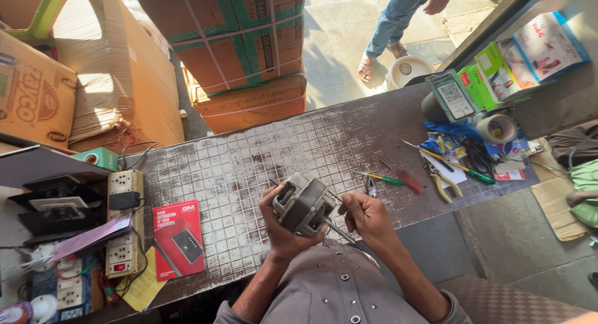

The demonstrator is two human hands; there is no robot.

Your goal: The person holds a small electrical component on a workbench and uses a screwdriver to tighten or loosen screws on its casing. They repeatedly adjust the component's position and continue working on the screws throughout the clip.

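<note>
I am looking down at a worn, checkered table that runs across the middle of the frame. Low in the middle, my left hand is holding a small grey motor just above the table's near edge. Its fingers are wrapping tight around the motor from below and from the left. My right hand is just to the right of the motor. Its fingers are pressing together around the handle of a thin metal tool, and the tool is slanting down and right from under the motor. A green screwdriver is lying on the table just above my right hand. Yellow pliers are lying further right. At the left, a red box is sitting beside a power strip.
</note>
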